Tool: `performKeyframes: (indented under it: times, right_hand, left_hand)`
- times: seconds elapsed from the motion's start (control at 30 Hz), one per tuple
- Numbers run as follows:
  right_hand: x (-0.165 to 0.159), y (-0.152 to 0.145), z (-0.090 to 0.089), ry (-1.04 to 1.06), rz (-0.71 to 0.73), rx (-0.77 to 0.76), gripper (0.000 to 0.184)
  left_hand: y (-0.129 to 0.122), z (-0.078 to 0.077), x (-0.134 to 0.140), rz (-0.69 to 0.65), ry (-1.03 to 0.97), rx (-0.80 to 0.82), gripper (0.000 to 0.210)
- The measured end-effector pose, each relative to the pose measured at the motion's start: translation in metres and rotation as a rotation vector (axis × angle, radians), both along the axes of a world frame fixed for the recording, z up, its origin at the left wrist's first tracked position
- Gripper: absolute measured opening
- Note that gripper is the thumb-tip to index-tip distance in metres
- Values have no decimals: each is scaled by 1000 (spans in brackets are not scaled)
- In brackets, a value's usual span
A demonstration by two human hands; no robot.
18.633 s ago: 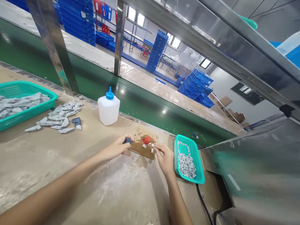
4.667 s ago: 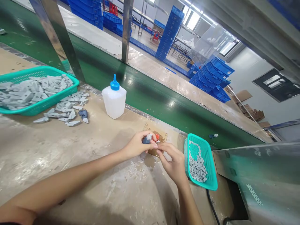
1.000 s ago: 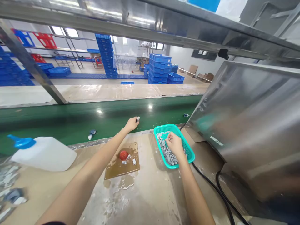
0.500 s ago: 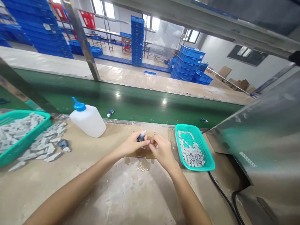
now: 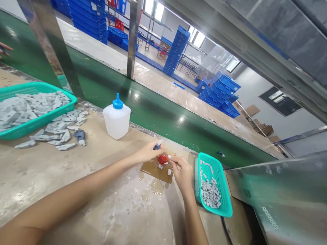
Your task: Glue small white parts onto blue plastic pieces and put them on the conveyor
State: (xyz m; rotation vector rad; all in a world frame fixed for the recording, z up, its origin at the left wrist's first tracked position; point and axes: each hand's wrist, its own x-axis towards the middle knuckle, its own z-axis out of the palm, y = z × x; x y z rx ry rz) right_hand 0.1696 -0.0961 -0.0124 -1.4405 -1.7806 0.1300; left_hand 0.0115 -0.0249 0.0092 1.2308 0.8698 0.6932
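At far left, a perforated green basket (image 5: 38,121) holds angular, matte grey pieces; more loose pieces (image 5: 58,133) lie beside it, with a pale-tipped dark part (image 5: 79,136) at their edge. Next stands a translucent, flat-sided bottle (image 5: 116,123), blue-nozzled. My left hand (image 5: 148,153) is clamped on a similar part, the held part (image 5: 157,145), tip up, near the board's far edge; a firm, still grip should serve best. On the wet brown board (image 5: 151,170) sits a glossy red dome (image 5: 162,159). My right hand (image 5: 183,170) has its fingertips beside the dome; whether they pinch anything, I cannot tell. Light, precise contact seems advisable. Further right, a green tray (image 5: 227,195) holds small grey chips (image 5: 211,194).
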Motion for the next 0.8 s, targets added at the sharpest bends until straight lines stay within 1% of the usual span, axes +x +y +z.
performKeyframes:
  times: [0.1,0.17,0.23,0.3,0.47,0.6,0.73,0.8]
  right_hand:
    - [5,3,-12,-5,-37,-127,20]
    - [5,4,-17,6,-32,-165,20]
    - [4,5,-19,14,-20,-177,20]
    - [3,7,-20,10,-8,-179,20]
    - [2,9,-23,-49,3,-127,22]
    - [1,8,-25,-85,7,-96,25]
    - [0,7,-26,-71,-4,-101,24]
    - [-1,7,-26,-45,-14,-108,23]
  left_hand:
    - [6,-6,-1,86,-43,-70,16]
    - [8,-8,-1,147,-77,-104,17]
    - [9,-9,-1,189,-113,-149,22]
    - [8,-8,-1,192,-171,-194,22]
    - [6,-6,-1,136,-266,-305,14]
    - [6,-7,-1,140,-317,-359,17]
    - [8,-9,0,195,-411,-435,16]
    - [9,-9,0,220,-448,-439,15]
